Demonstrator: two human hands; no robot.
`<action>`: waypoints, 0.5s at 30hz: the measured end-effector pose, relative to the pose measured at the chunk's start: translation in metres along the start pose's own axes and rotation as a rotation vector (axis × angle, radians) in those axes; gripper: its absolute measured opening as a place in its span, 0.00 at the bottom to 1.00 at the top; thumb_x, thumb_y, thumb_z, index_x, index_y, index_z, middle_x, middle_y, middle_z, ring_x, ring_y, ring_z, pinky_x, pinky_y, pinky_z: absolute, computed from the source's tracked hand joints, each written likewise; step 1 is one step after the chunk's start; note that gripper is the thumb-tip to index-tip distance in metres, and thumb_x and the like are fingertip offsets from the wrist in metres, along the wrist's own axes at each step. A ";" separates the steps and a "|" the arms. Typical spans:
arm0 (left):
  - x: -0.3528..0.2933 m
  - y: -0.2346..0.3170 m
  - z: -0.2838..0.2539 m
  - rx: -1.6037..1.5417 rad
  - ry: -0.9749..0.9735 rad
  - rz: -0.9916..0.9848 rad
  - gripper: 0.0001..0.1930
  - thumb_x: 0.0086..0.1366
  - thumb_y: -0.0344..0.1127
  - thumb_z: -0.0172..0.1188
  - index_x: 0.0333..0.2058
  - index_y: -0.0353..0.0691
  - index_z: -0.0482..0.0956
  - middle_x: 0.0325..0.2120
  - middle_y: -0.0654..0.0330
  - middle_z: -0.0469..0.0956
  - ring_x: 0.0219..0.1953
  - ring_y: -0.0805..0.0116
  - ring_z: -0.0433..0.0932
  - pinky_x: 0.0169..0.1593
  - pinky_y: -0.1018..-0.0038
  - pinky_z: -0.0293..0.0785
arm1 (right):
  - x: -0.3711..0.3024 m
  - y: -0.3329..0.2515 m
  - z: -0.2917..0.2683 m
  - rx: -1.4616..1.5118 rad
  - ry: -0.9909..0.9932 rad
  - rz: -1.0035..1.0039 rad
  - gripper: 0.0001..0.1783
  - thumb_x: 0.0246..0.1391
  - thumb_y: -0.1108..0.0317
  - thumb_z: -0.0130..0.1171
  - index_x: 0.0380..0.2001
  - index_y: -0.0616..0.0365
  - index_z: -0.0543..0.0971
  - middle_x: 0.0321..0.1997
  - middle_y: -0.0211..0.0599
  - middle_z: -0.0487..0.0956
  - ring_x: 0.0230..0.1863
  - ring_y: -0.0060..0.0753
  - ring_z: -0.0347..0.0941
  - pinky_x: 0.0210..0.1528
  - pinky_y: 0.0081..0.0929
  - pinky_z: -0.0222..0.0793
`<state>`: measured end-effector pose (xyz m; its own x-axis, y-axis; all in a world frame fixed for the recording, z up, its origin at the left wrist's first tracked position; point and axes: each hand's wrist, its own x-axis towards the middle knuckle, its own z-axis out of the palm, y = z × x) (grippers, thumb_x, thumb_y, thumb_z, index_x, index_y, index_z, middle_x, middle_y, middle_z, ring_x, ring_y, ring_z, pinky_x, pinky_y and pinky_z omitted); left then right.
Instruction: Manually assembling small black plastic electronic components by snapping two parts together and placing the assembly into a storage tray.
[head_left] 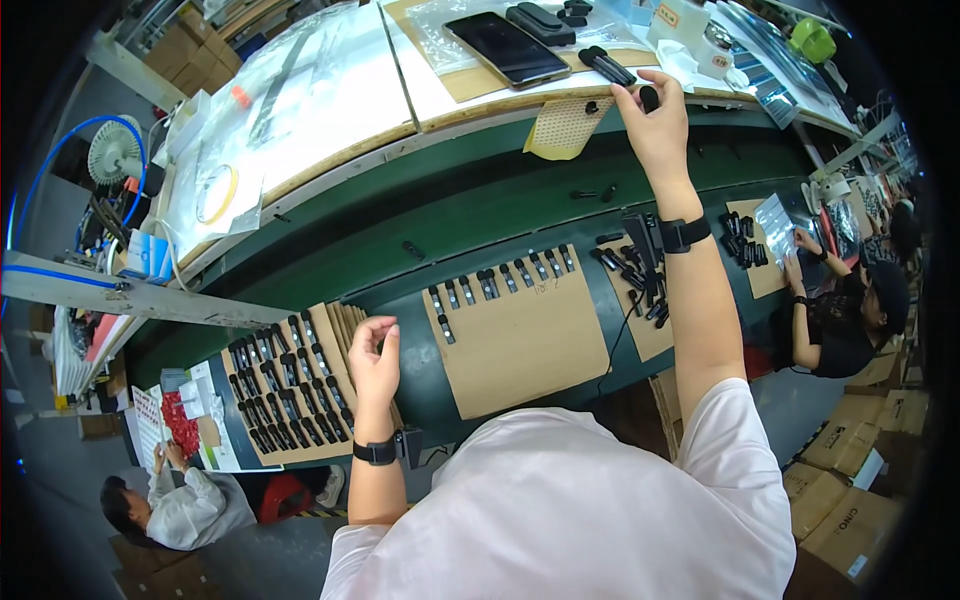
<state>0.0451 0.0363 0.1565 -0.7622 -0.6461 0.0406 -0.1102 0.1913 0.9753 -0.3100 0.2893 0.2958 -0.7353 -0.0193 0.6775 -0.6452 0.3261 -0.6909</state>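
Note:
My right hand (657, 135) reaches up to the edge of the raised shelf, its fingers closed around a small black rounded piece (649, 98). Close beside it on the shelf lie similar black pieces (607, 66). My left hand (375, 365) hovers between two cardboard sheets, fingers loosely curved with a gap to the thumb and nothing visible in it. In front of me a brown cardboard sheet (525, 350) carries a row of small black devices with dark rounded tops (468, 291) along its far edge. To the left, another sheet holds many such devices (290, 385) in rows.
A phone (508, 48) and a black case (540, 24) lie on the shelf; a perforated yellow sheet (566, 128) hangs from its edge. Loose black pieces (632, 270) are heaped beneath my right forearm. Co-workers sit at left (190, 500) and right (850, 320). A metal beam (130, 290) crosses at left.

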 end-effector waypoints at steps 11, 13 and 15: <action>0.100 -0.095 0.022 0.284 0.055 0.056 0.05 0.60 0.26 0.59 0.36 0.35 0.77 0.29 0.58 0.77 0.31 0.70 0.77 0.38 0.76 0.73 | -0.092 0.052 -0.041 -0.180 -0.232 0.081 0.11 0.53 0.75 0.58 0.39 0.64 0.70 0.35 0.38 0.74 0.36 0.28 0.71 0.40 0.25 0.69; 0.119 -0.109 0.028 0.366 0.050 0.062 0.06 0.59 0.26 0.59 0.35 0.35 0.77 0.28 0.56 0.77 0.31 0.67 0.78 0.38 0.74 0.74 | -0.139 0.102 -0.060 -0.119 -0.331 0.217 0.10 0.56 0.76 0.56 0.40 0.62 0.69 0.36 0.35 0.72 0.34 0.25 0.71 0.40 0.23 0.68; 0.139 -0.131 0.021 0.508 0.026 0.104 0.08 0.56 0.26 0.58 0.37 0.35 0.78 0.31 0.53 0.78 0.34 0.60 0.78 0.41 0.68 0.74 | -0.181 0.122 -0.074 -0.087 -0.472 0.596 0.10 0.56 0.77 0.55 0.40 0.63 0.68 0.34 0.35 0.73 0.33 0.27 0.73 0.38 0.27 0.72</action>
<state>-0.0596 -0.0625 0.0298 -0.7704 -0.6211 0.1437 -0.3352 0.5864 0.7374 -0.2399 0.4026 0.1080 -0.9772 -0.2124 0.0028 -0.1071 0.4812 -0.8701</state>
